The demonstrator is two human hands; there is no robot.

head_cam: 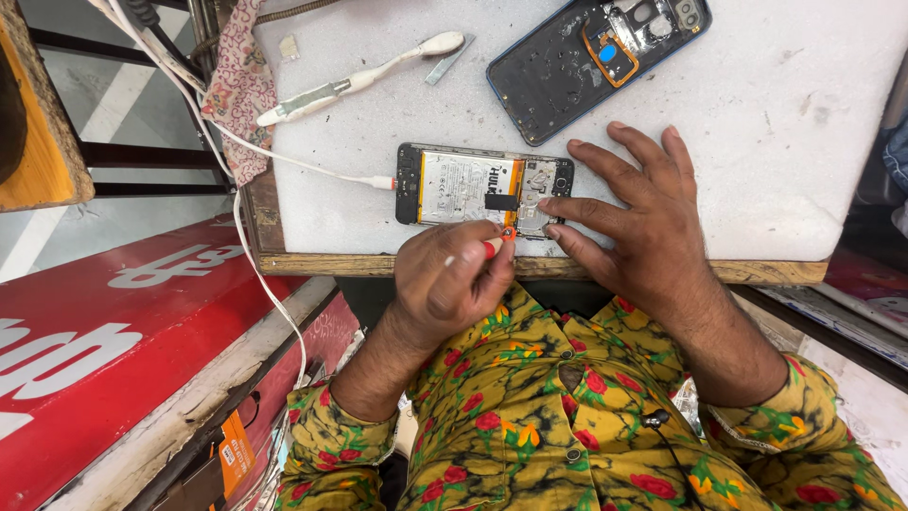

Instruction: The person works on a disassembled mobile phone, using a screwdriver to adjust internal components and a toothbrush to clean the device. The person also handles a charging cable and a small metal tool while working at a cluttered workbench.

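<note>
At the centre of the frame an opened phone (484, 189), its battery exposed, is lying on the white bench (776, 161), a white cable (284, 161) plugged into its left end. A red-tipped screwdriver (496, 243) is being gripped by the left hand (449, 279) against the phone's lower edge, while the phone's right end is being steadied by the spread fingers of the right hand (638, 213), which is clasping nothing. A detached back cover (596, 61) is lying at upper right
</note>
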